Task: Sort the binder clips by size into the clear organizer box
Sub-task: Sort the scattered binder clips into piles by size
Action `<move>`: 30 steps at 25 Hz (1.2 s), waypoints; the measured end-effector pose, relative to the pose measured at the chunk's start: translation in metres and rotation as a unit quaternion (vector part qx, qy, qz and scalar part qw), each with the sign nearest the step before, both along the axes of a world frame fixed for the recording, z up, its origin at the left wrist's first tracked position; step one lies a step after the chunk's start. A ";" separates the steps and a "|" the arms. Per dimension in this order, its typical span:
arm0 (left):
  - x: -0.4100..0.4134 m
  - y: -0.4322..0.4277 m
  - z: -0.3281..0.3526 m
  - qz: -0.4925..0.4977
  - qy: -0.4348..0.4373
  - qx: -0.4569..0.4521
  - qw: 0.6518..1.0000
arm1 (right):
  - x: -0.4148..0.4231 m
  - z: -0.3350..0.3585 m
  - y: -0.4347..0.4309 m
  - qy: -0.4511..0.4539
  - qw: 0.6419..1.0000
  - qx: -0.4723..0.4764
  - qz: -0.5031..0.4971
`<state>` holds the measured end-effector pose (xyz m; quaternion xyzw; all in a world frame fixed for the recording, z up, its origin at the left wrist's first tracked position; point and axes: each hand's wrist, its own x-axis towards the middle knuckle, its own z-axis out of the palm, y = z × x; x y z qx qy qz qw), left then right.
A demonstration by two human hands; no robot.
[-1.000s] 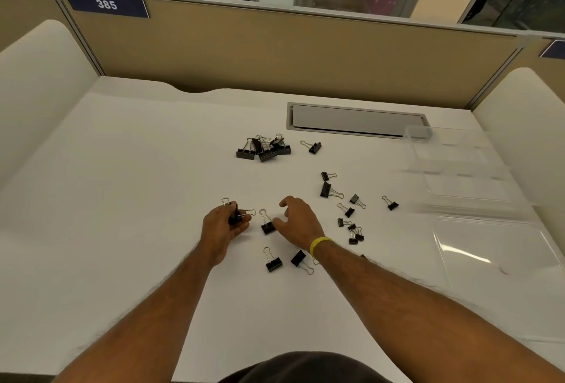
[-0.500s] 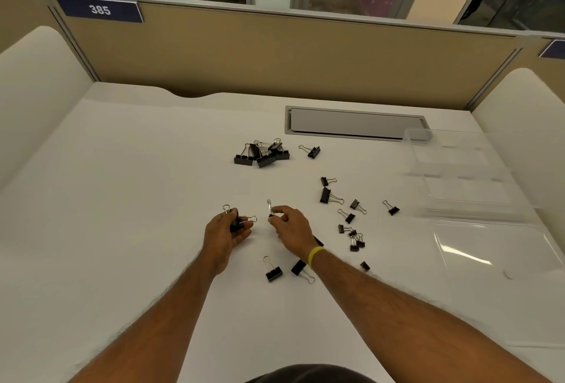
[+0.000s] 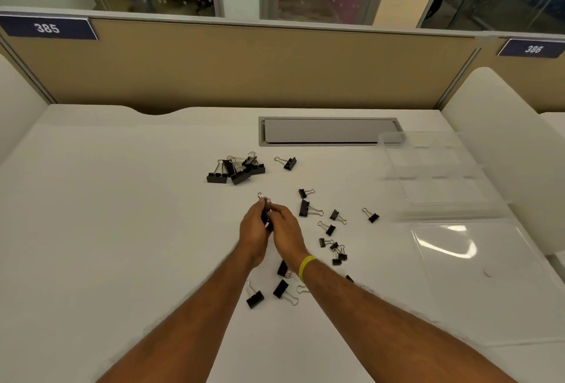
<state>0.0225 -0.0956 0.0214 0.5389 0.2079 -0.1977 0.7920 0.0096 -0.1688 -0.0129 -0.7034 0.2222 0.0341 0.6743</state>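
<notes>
Black binder clips lie scattered on the white desk. My left hand and my right hand meet at the desk's middle, both gripping medium black clips pressed together between them; wire handles stick up above the fingers. A pile of large clips lies behind the hands, one large clip beside it. Small and medium clips spread to the right. Two clips lie near my forearms. The clear organizer box stands open at the right, its lid lying flat in front of it.
A grey cable hatch is set into the desk behind the clips. A tan partition closes the far edge, and white rounded dividers stand at both sides. A yellow band circles my right wrist.
My right hand picked a clip off the desk and brought it to my left hand. Both hands have come together and shifted away from me, holding the clips between them.
</notes>
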 end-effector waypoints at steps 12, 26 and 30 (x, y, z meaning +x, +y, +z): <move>0.074 -0.065 0.001 -0.209 -0.147 0.074 0.964 | 0.101 0.011 -0.080 -0.026 0.982 0.120 -0.146; 0.183 -0.094 -0.058 -0.337 -0.271 0.615 0.659 | 0.179 -0.042 -0.160 -0.094 0.878 -0.442 0.159; 0.195 -0.092 -0.062 -0.313 -0.330 0.562 0.690 | 0.186 -0.048 -0.166 -0.079 0.892 -0.395 0.204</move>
